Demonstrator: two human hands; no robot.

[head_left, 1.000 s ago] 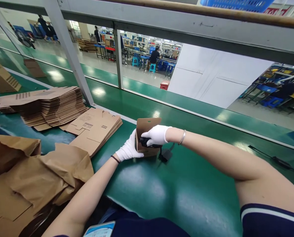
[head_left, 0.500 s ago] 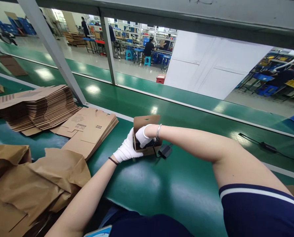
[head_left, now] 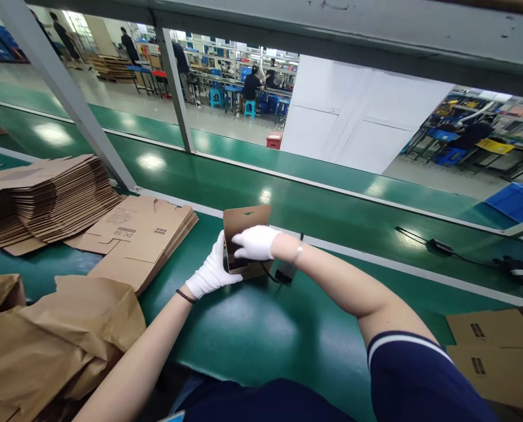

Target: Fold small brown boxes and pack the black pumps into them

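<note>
Cardboard box (head_left: 255,270), one, flap (head_left: 246,219) raised, on green surface (head_left: 226,334); left hand (head_left: 209,272) gripping its side; right hand (head_left: 258,242) loosely uncurled above the box's mouth (black corded adapter (head_left: 283,275) just beside, partly hidden).

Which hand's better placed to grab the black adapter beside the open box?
Probably the right hand: its wrist is nearest the black adapter. The left hand holds the opposite side of the open box.

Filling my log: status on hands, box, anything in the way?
Left hand holding open box. Right hand over it, partly blocking view inside; grip unclear. Black adapter outside, near box.
</note>
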